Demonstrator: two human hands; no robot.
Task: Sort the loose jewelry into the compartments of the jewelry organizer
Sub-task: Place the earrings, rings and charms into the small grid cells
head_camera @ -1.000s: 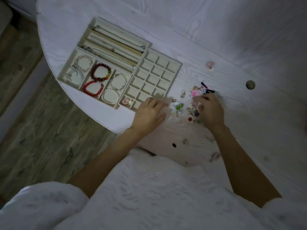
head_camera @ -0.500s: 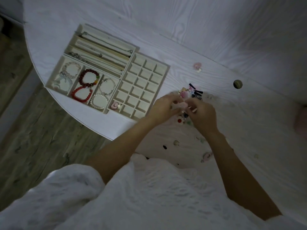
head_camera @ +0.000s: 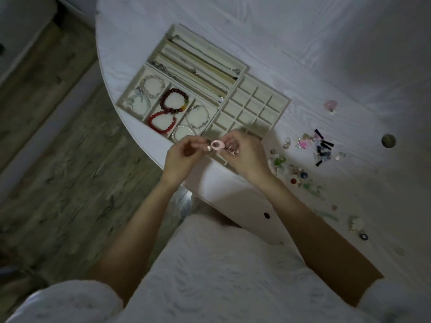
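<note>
Left hand (head_camera: 184, 157): fingers curled, pinching one small pale piece at its fingertips, just left of the pink ring; what the piece is, cannot tell.
Right hand (head_camera: 245, 155): fingers curled, pinching the pink ring (head_camera: 218, 145) by its right side.
Pink ring: held up between the two hands, over the near edge of the jewelry organizer (head_camera: 268, 113).
Jewelry organizer: on the bench (head_camera: 326, 54), near its rounded edge; bracelets (head_camera: 173, 110) in left compartments, chains in the long far slots, small square compartments at right.
Loose jewelry (head_camera: 303, 157): scattered on the bench right of the hands.
</note>
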